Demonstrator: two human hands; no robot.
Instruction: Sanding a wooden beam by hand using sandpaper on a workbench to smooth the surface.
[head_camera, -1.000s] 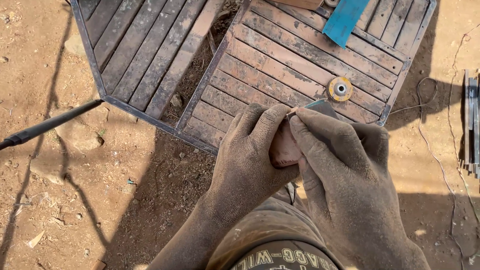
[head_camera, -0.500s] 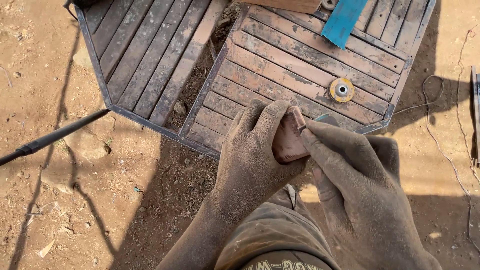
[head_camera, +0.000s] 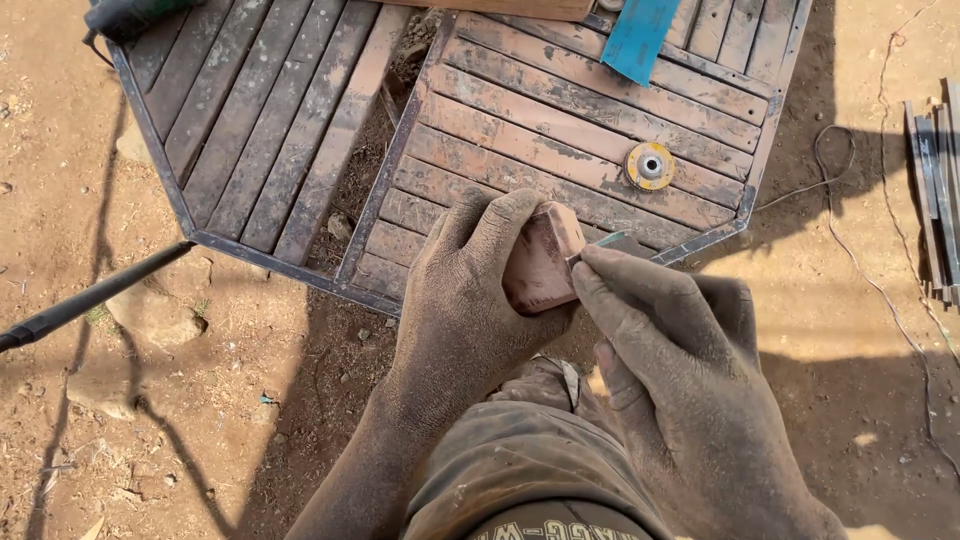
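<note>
Much of the small reddish-brown block (head_camera: 540, 262) is hidden: the left hand (head_camera: 470, 300) wraps round it from the left, fingers curled over its top edge, so only one flat, dusty face with rounded corners shows. The right hand (head_camera: 670, 350) is pinched shut on a thin grey-green strip (head_camera: 612, 242), whose tip lies against the block's right edge; the rest of the strip is buried under the fingers, and what it is made of is hard to tell, possibly metal. Both hands are caked in grey dust, the skin rough and cracked. Below them a grimy trouser knee (head_camera: 520, 470) is cut off by the bottom edge.

Behind the hands, on bare reddish dirt ground (head_camera: 200, 420), lies a slatted metal frame (head_camera: 570, 130) of rusty flat bars in a dark angled border. On its slats rest a round yellow disc (head_camera: 650, 166) with a metal centre and a blue flat piece (head_camera: 638, 38), cut off at the top. A dark rod (head_camera: 90, 298) slants in from the left, and a thin wire (head_camera: 880, 280) trails across the ground at right.
</note>
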